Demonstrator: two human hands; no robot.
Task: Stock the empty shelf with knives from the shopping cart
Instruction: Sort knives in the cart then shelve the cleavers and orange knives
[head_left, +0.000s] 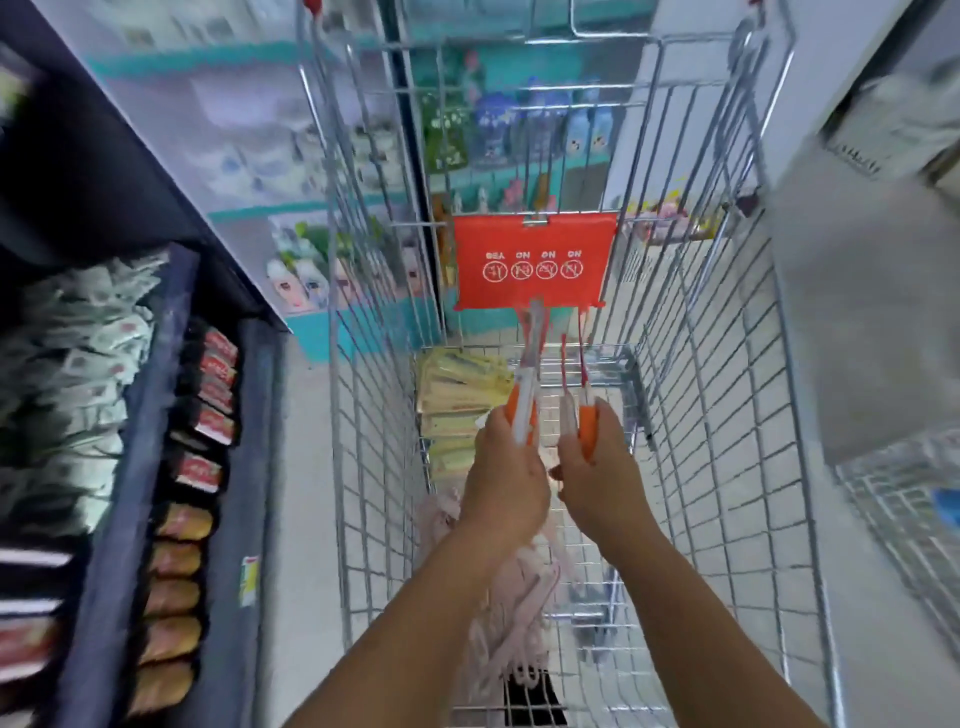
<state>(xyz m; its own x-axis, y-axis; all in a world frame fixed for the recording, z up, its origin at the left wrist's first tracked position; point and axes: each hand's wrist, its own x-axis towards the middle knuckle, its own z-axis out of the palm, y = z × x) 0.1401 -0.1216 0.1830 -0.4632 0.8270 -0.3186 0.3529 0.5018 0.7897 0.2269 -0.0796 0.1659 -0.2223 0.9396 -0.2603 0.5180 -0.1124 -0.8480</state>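
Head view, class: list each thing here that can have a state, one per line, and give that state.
Left hand: grips an orange-handled knife, held above the cart.
Right hand: grips orange-handled knives, tips pointing away.
Shopping cart: partly loaded.
Yellow packs: stacked in the cart's far end.
Pink items: lying in the cart, blurred.
Red flap: hanging down.

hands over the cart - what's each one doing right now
Left hand: closed around an orange-handled knife.
Right hand: closed around another orange-handled knife.
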